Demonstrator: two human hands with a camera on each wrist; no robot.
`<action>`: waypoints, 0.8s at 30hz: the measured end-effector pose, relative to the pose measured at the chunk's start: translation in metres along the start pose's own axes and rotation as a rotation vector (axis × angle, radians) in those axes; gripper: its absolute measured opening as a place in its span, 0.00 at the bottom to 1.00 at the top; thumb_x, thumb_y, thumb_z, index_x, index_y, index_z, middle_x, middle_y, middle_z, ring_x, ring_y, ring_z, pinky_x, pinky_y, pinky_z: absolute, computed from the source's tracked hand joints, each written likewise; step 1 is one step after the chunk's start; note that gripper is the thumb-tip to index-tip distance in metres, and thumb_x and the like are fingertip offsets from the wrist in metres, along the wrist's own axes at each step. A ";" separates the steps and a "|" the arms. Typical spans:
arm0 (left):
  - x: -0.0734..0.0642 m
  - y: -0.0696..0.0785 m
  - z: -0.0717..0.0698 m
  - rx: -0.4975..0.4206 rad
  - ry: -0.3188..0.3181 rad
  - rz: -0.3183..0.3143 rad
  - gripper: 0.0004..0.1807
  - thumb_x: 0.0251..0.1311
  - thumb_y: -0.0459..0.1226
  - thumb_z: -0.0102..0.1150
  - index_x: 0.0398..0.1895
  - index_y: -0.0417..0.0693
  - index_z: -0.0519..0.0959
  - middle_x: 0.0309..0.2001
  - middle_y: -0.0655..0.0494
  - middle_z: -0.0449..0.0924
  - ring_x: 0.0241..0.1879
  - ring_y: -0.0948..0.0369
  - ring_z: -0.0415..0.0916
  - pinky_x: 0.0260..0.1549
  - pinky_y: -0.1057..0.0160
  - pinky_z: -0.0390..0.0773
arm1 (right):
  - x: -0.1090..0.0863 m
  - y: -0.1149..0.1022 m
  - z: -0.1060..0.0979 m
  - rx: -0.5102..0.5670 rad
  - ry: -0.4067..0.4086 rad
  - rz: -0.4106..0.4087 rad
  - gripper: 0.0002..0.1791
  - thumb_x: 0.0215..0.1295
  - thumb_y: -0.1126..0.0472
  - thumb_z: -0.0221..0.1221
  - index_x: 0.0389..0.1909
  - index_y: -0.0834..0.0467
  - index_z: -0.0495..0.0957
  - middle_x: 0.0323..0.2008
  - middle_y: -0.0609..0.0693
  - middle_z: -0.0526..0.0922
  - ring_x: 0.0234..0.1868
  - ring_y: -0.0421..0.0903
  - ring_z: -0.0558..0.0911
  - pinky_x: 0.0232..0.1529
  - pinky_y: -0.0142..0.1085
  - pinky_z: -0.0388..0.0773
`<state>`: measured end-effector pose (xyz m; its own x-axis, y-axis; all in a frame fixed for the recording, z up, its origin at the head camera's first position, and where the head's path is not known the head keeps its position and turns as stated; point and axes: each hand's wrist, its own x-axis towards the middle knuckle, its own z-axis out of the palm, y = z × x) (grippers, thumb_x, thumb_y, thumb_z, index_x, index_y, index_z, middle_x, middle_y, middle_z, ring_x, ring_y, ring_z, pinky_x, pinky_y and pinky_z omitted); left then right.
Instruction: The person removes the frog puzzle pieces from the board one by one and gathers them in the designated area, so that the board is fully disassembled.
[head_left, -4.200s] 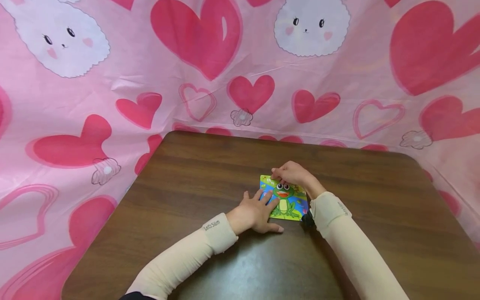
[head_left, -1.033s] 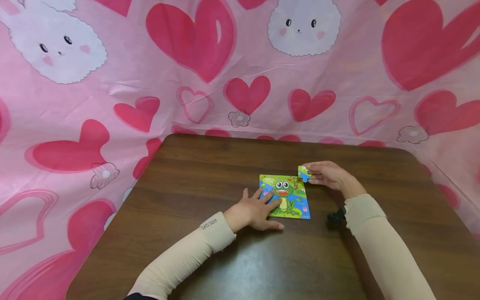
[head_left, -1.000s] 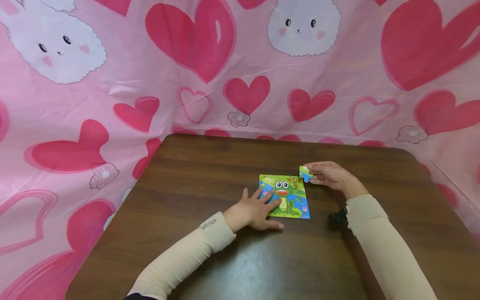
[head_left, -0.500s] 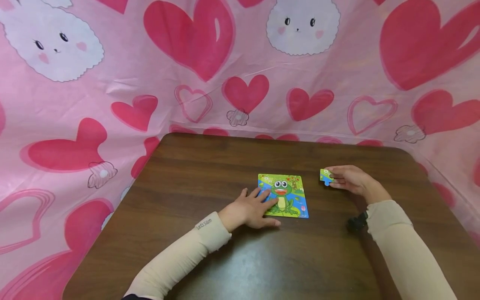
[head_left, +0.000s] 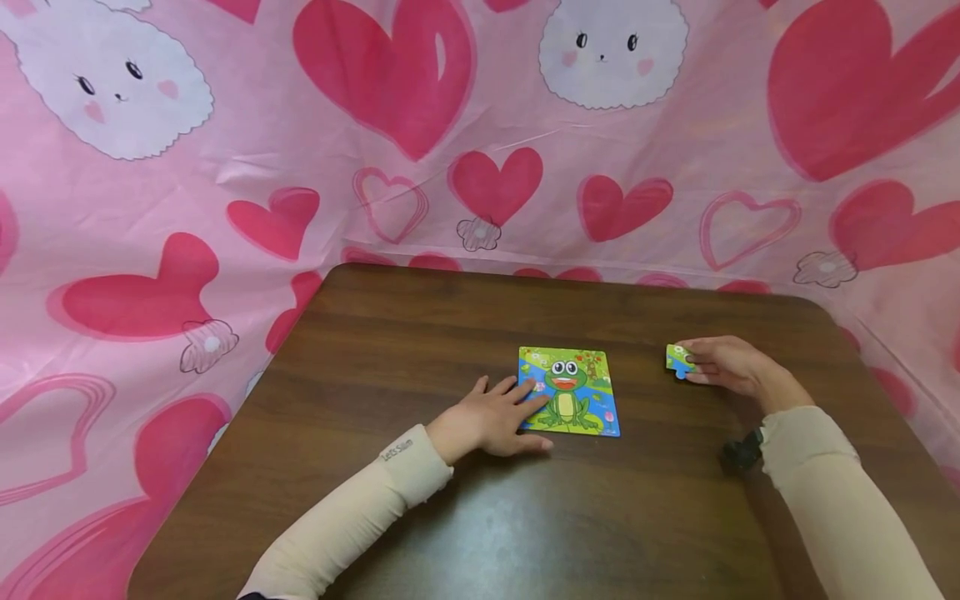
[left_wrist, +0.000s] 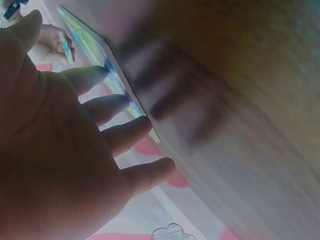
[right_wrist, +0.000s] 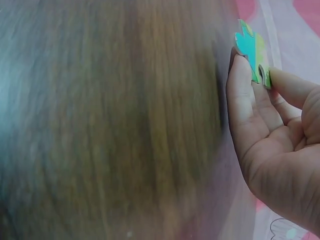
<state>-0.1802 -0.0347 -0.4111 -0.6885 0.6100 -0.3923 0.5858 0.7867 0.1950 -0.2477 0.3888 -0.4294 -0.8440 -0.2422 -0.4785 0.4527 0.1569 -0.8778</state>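
A square frog jigsaw puzzle (head_left: 570, 392) lies flat on the brown table, with a green frog on a blue and green ground. My left hand (head_left: 491, 417) is spread at its left side, fingertips overlapping the puzzle's edge. In the left wrist view, the straight fingers of the left hand (left_wrist: 75, 130) reach to the rim of the puzzle (left_wrist: 125, 90). Right of the puzzle, my right hand (head_left: 731, 364) pinches a small green and blue puzzle piece (head_left: 677, 361) between thumb and fingers. The right wrist view shows the puzzle piece (right_wrist: 247, 50) raised at the fingertips of the right hand (right_wrist: 280, 135).
The wooden table (head_left: 420, 333) has rounded far corners. A pink cloth (head_left: 555, 167) with hearts and rabbit faces hangs behind it and along the left side. A small black device (head_left: 741, 452) sits at the right wrist.
My right hand was over the puzzle's top edge earlier; it has since moved right, carrying the puzzle piece away. My left hand has shifted slightly left, still flat at the puzzle's edge.
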 end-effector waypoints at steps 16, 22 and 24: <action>0.000 -0.004 0.002 0.000 0.005 0.018 0.44 0.66 0.72 0.39 0.82 0.72 0.47 0.84 0.63 0.40 0.83 0.54 0.41 0.77 0.36 0.43 | -0.004 -0.004 0.004 -0.182 0.027 0.027 0.18 0.81 0.55 0.48 0.60 0.59 0.78 0.40 0.41 0.83 0.40 0.36 0.84 0.47 0.33 0.85; 0.001 -0.004 0.002 0.011 0.006 0.016 0.44 0.66 0.73 0.38 0.82 0.72 0.48 0.84 0.63 0.41 0.83 0.54 0.42 0.77 0.36 0.42 | -0.007 -0.008 0.008 -0.299 0.031 -0.009 0.32 0.83 0.56 0.43 0.72 0.80 0.56 0.52 0.53 0.80 0.43 0.37 0.84 0.50 0.36 0.85; 0.001 -0.004 0.001 0.013 0.004 0.012 0.44 0.66 0.73 0.38 0.82 0.72 0.48 0.84 0.63 0.40 0.83 0.53 0.42 0.77 0.36 0.41 | -0.008 -0.010 0.008 -0.337 0.030 -0.018 0.34 0.83 0.54 0.42 0.72 0.80 0.54 0.58 0.63 0.76 0.44 0.37 0.84 0.50 0.36 0.85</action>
<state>-0.1824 -0.0374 -0.4131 -0.6830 0.6199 -0.3863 0.5995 0.7779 0.1884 -0.2430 0.3816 -0.4169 -0.8613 -0.2204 -0.4578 0.3212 0.4620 -0.8267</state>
